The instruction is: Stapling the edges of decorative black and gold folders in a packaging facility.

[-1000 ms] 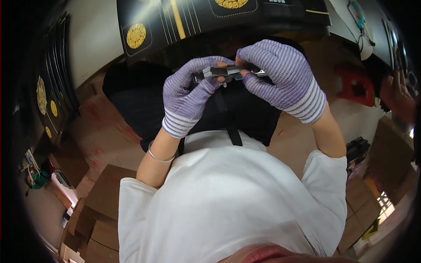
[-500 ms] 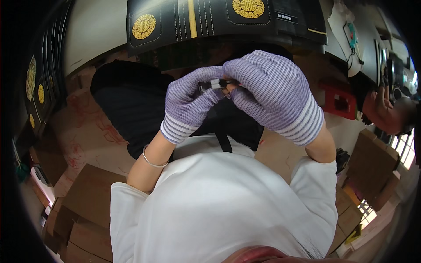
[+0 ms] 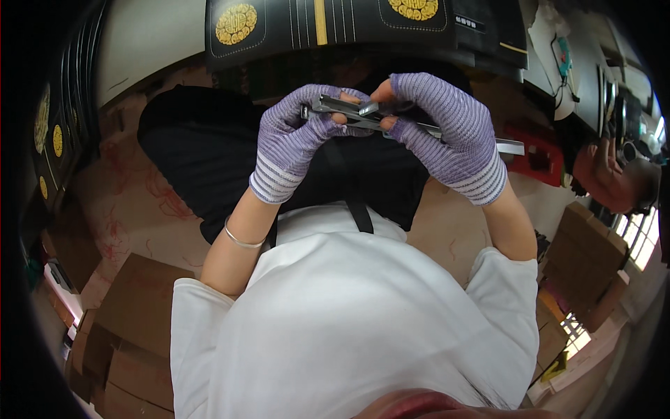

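Observation:
Both hands wear striped purple-and-white fingerless gloves and are held in front of my lap. Between them lies a long silver metal tool [image 3: 340, 105] that looks like a hand stapler. My left hand [image 3: 301, 119] is closed around its left end, fingertips on the far and near sides. With thumb and fingertips, my right hand [image 3: 447, 119] grips the tool's middle, next to a small shiny metal piece [image 3: 368, 109] that stands up from it at an angle. A silver bar of the tool passes under my right palm and sticks out beyond the wrist.
Ahead is a grey table [image 3: 150, 35] with black panels [image 3: 363, 31] bearing gold round emblems. More black panels [image 3: 59, 119] stand at the left. Cardboard boxes [image 3: 146, 300] lie at lower left and right. A red plastic stool [image 3: 534, 150] and another person [image 3: 611, 174] are at the right.
My hands have moved slightly apart and tilted, so the long metal tool, mostly hidden before, now shows between them. The right fingers have opened out from their tighter curl.

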`<action>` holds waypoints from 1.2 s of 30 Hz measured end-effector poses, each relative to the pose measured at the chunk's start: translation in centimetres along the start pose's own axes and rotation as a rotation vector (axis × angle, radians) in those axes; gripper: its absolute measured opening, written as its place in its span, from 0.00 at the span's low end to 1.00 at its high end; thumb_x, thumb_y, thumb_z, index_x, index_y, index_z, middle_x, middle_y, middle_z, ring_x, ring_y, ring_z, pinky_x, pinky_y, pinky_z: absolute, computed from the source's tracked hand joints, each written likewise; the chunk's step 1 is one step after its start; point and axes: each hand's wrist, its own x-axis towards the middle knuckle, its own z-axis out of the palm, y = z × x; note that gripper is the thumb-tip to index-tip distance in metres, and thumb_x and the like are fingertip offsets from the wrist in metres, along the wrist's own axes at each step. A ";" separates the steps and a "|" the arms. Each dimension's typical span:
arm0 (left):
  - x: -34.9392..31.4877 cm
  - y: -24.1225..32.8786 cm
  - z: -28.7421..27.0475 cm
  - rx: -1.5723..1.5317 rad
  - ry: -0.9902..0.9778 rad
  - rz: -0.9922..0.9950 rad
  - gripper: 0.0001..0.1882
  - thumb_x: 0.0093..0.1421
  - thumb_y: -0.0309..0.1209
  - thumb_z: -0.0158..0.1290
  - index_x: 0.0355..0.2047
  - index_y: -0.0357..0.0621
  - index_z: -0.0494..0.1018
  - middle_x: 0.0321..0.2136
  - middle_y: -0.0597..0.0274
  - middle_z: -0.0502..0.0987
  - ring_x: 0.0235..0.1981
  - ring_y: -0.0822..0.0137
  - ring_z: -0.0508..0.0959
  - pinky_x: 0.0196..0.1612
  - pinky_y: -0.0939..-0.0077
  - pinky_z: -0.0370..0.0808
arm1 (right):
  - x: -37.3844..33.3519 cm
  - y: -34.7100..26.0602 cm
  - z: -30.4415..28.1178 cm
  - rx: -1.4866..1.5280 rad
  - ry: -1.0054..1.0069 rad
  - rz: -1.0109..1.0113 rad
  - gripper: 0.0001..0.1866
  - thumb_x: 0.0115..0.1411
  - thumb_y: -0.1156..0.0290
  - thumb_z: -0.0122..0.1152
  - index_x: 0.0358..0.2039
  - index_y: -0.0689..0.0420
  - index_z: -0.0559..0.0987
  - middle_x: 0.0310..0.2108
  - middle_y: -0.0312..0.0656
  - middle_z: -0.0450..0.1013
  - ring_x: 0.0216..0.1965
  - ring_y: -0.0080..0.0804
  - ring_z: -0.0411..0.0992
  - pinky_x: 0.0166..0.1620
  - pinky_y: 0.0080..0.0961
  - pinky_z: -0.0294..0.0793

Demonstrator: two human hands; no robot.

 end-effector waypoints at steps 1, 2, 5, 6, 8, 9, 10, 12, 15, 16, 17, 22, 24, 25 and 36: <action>0.3 0.0 0.0 -0.001 -0.007 0.009 0.17 0.51 0.32 0.60 0.39 0.37 0.72 0.37 0.54 0.76 0.37 0.65 0.77 0.46 0.71 0.74 | 0.1 0.1 -0.3 -0.040 -0.020 -0.034 0.15 0.49 0.76 0.62 0.39 0.59 0.74 0.31 0.44 0.73 0.33 0.38 0.74 0.38 0.27 0.74; 0.4 -0.1 0.1 -0.002 -0.004 0.014 0.16 0.51 0.33 0.60 0.38 0.38 0.73 0.36 0.57 0.77 0.37 0.68 0.77 0.43 0.75 0.75 | 0.3 0.3 -0.5 -0.081 -0.040 -0.067 0.15 0.48 0.76 0.61 0.39 0.58 0.75 0.32 0.44 0.73 0.33 0.38 0.73 0.37 0.27 0.74; 0.4 -0.3 -0.2 -0.002 0.010 -0.008 0.15 0.51 0.32 0.60 0.38 0.40 0.74 0.34 0.61 0.77 0.36 0.71 0.77 0.41 0.78 0.75 | 0.6 0.8 -0.9 -0.205 -0.071 -0.192 0.16 0.47 0.77 0.61 0.39 0.57 0.75 0.32 0.43 0.73 0.33 0.38 0.72 0.37 0.29 0.73; 0.5 -0.1 -0.3 0.042 0.004 -0.022 0.17 0.50 0.34 0.61 0.38 0.38 0.73 0.35 0.58 0.77 0.36 0.68 0.77 0.42 0.74 0.75 | 0.9 0.3 -0.9 -0.205 -0.073 -0.178 0.17 0.46 0.77 0.61 0.39 0.57 0.76 0.33 0.41 0.73 0.34 0.38 0.72 0.38 0.30 0.73; 0.6 -0.2 -0.2 0.079 -0.005 -0.039 0.19 0.50 0.35 0.61 0.38 0.36 0.72 0.37 0.56 0.76 0.37 0.66 0.77 0.44 0.71 0.75 | 1.2 -0.5 -0.7 -0.264 -0.089 -0.184 0.17 0.46 0.77 0.61 0.40 0.56 0.76 0.33 0.41 0.73 0.34 0.38 0.71 0.38 0.30 0.73; 0.8 -0.4 -0.1 0.021 -0.005 -0.042 0.17 0.50 0.33 0.61 0.38 0.37 0.73 0.36 0.58 0.77 0.37 0.68 0.76 0.43 0.74 0.75 | 1.3 -0.7 -0.6 -0.318 -0.103 -0.193 0.18 0.46 0.77 0.61 0.41 0.56 0.76 0.34 0.40 0.73 0.35 0.38 0.71 0.39 0.30 0.73; 0.9 -0.5 0.0 -0.035 -0.001 -0.043 0.15 0.51 0.31 0.60 0.38 0.38 0.74 0.36 0.60 0.77 0.37 0.71 0.76 0.42 0.77 0.75 | 1.5 -0.6 -0.7 -0.317 -0.106 -0.194 0.18 0.46 0.77 0.61 0.41 0.56 0.76 0.34 0.40 0.73 0.35 0.38 0.71 0.39 0.30 0.73; 0.9 -0.3 0.2 -0.058 0.000 -0.037 0.17 0.51 0.33 0.60 0.39 0.37 0.73 0.36 0.56 0.76 0.38 0.66 0.77 0.43 0.71 0.76 | 1.7 -0.3 -1.1 -0.305 -0.124 -0.191 0.19 0.45 0.76 0.62 0.41 0.56 0.76 0.35 0.40 0.73 0.36 0.37 0.71 0.39 0.29 0.72; 1.3 0.4 0.3 -0.162 -0.054 -0.024 0.19 0.52 0.36 0.59 0.39 0.36 0.71 0.37 0.51 0.76 0.39 0.57 0.77 0.44 0.63 0.76 | 1.4 0.3 -2.3 -0.348 -0.080 -0.184 0.19 0.46 0.74 0.62 0.42 0.56 0.75 0.37 0.41 0.72 0.38 0.38 0.71 0.40 0.30 0.72; 1.4 0.4 0.0 -0.246 -0.115 -0.018 0.18 0.53 0.35 0.58 0.39 0.36 0.71 0.38 0.49 0.75 0.40 0.54 0.77 0.44 0.60 0.77 | 0.8 0.3 -2.8 -0.341 -0.111 -0.074 0.19 0.47 0.72 0.62 0.43 0.56 0.75 0.39 0.42 0.72 0.39 0.40 0.70 0.42 0.31 0.71; 1.5 0.4 -0.2 -0.248 -0.110 -0.016 0.18 0.53 0.35 0.58 0.39 0.36 0.71 0.38 0.49 0.75 0.40 0.54 0.77 0.44 0.60 0.77 | 0.0 0.9 -3.6 -0.390 -0.196 -0.042 0.23 0.48 0.69 0.61 0.47 0.56 0.72 0.40 0.44 0.72 0.39 0.41 0.70 0.42 0.32 0.70; 2.3 -0.2 -2.0 -0.241 -0.172 -0.012 0.12 0.55 0.29 0.54 0.38 0.35 0.72 0.37 0.49 0.76 0.41 0.58 0.77 0.43 0.66 0.77 | -6.1 4.3 -6.4 -0.772 -0.700 0.529 0.29 0.47 0.63 0.64 0.50 0.55 0.69 0.40 0.44 0.72 0.36 0.43 0.71 0.40 0.32 0.71; 2.7 -1.2 -2.9 -0.074 -0.213 -0.022 0.11 0.56 0.28 0.54 0.38 0.35 0.72 0.37 0.51 0.76 0.40 0.61 0.77 0.43 0.69 0.77 | -6.7 3.7 -7.7 -0.797 -0.723 0.432 0.27 0.47 0.65 0.63 0.49 0.56 0.69 0.37 0.44 0.72 0.35 0.43 0.71 0.39 0.33 0.70; 3.1 -1.7 -3.2 0.093 -0.280 -0.036 0.11 0.56 0.27 0.53 0.38 0.35 0.72 0.37 0.52 0.76 0.39 0.64 0.77 0.42 0.73 0.77 | -6.6 2.9 -8.3 -0.825 -0.729 0.352 0.26 0.47 0.67 0.62 0.48 0.56 0.69 0.35 0.43 0.72 0.33 0.42 0.70 0.38 0.34 0.70; -1.1 -2.9 2.6 0.905 -0.478 0.099 0.38 0.38 0.47 0.65 0.46 0.42 0.65 0.36 0.53 0.73 0.39 0.56 0.73 0.46 0.67 0.69 | 3.4 -0.8 -4.5 -0.370 -0.900 -0.039 0.09 0.53 0.63 0.59 0.31 0.53 0.76 0.22 0.41 0.73 0.25 0.39 0.73 0.31 0.31 0.71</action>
